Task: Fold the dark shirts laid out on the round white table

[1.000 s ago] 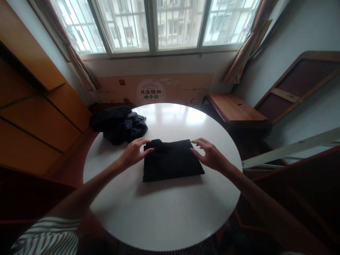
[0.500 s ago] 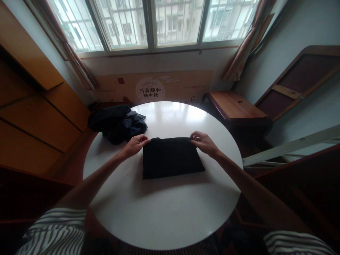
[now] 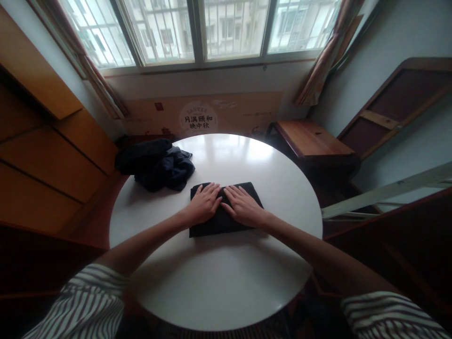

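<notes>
A folded piece of black cloth (image 3: pixel 216 225) lies as a flat rectangle on the white table (image 3: pixel 226 282); which kind of garment it is, I cannot tell. My left hand (image 3: pixel 205 203) rests flat on its left half, fingers stretched toward the far edge. On the middle and right part lies my right hand (image 3: pixel 242 205), also flat with fingers spread. The two hands nearly meet at the thumbs and cover part of the cloth. Neither hand grips anything.
A rumpled heap of dark clothes (image 3: pixel 157 165) sits at the table's far left edge. Beyond the table on the right stands a low wooden table (image 3: pixel 314 137). Orange cabinets (image 3: pixel 52 160) flank the left side, and a barred window (image 3: pixel 197 33) is ahead.
Both hands have let go of the far corners of the black cloth. They have moved inward and now lie flat on top of it. The far edge is lowered.
</notes>
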Action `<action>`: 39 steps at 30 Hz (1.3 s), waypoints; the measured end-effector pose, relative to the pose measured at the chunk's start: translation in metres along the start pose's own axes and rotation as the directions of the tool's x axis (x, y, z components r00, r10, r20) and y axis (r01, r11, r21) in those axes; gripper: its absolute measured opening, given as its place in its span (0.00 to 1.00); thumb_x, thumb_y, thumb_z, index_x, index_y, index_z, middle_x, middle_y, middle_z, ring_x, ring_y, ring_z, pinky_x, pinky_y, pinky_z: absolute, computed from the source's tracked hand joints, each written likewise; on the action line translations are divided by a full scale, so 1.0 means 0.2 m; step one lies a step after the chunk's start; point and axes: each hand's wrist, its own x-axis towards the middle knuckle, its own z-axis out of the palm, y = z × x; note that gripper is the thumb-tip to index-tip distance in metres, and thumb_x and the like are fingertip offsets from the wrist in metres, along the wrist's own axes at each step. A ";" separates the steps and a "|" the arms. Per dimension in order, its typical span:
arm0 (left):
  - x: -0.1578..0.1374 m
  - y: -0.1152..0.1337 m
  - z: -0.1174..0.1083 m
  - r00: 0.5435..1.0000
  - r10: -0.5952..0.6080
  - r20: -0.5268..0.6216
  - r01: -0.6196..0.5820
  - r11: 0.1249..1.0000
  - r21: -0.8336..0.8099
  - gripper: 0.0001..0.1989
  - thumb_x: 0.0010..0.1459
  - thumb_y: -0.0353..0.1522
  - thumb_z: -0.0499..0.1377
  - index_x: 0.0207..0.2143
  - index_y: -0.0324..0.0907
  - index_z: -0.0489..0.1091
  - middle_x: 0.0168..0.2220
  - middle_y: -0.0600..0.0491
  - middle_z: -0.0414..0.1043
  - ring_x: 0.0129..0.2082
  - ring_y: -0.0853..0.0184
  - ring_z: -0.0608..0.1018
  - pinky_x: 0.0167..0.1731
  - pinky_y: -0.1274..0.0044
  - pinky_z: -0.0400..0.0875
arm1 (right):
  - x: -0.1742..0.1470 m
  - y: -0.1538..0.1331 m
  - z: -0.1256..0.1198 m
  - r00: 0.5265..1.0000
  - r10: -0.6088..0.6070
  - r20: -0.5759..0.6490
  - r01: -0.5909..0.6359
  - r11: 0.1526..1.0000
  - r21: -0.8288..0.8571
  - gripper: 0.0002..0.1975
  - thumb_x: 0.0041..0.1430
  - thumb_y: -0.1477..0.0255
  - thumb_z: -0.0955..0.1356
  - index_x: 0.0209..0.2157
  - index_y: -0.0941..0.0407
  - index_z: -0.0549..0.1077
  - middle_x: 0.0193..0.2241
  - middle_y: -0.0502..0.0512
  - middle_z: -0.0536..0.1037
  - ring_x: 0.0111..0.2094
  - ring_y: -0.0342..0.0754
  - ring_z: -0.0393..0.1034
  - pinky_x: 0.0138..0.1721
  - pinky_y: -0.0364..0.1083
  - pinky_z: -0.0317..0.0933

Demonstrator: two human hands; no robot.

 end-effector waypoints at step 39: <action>-0.49 -0.13 -0.04 0.865 0.487 -0.123 -0.483 0.873 0.065 0.27 0.65 0.23 0.49 0.65 0.39 0.57 0.57 0.41 0.71 0.60 0.58 0.71 0.59 0.61 0.68 | -0.44 0.19 -0.11 0.959 -0.276 -0.064 0.261 0.947 -0.187 0.28 0.56 0.82 0.65 0.60 0.62 0.67 0.61 0.67 0.68 0.62 0.60 0.62 0.61 0.62 0.59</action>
